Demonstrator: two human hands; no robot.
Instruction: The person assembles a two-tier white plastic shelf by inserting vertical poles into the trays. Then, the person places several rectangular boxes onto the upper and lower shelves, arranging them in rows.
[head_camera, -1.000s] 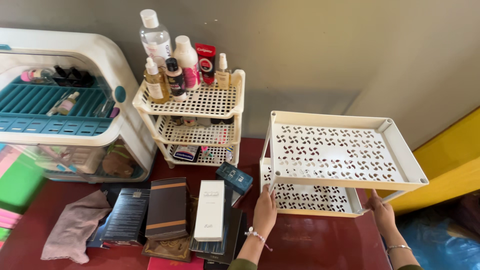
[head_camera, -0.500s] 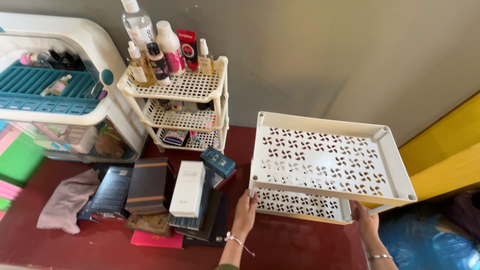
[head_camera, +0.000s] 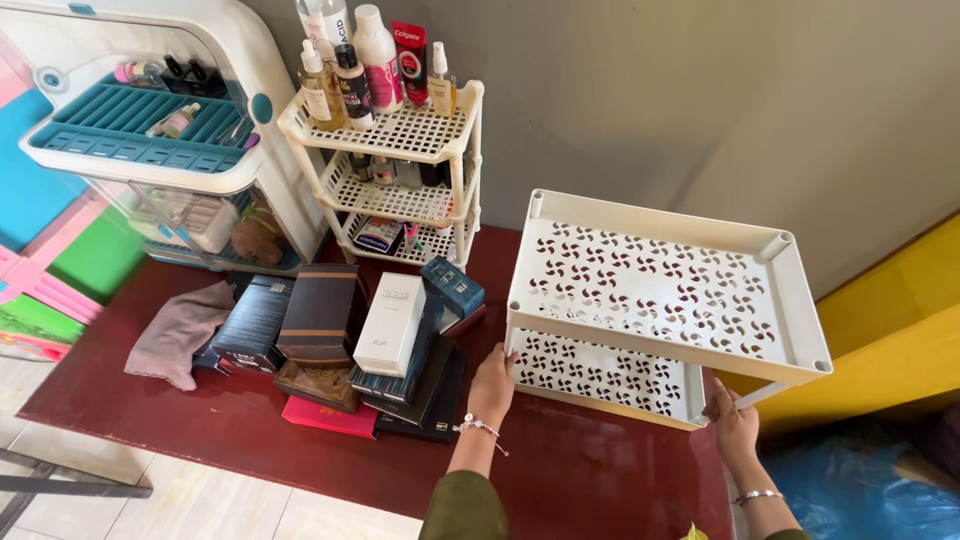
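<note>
Both my arms reach forward from bottom edge of view, olive-green sleeves pushed back to forearms. My left hand (head_camera: 492, 385) raised upright, back of hand toward me, fingers together and curled forward at tips, thumb out of sight. Thin beaded bracelet circles left wrist. My right hand (head_camera: 734, 428) sits lower and farther right, fingers curled forward in grip, knuckles up. Slim bangle rings right wrist. Hands well apart, at roughly equal reach.

Two-tier rack (head_camera: 668, 290) on table (head_camera: 590, 475), 3 o'clock side. Boxes (head_camera: 350, 340) stacked at 9 o'clock of it; small shelf unit (head_camera: 400, 170) behind them at 11; cloth (head_camera: 180, 330) far left.
</note>
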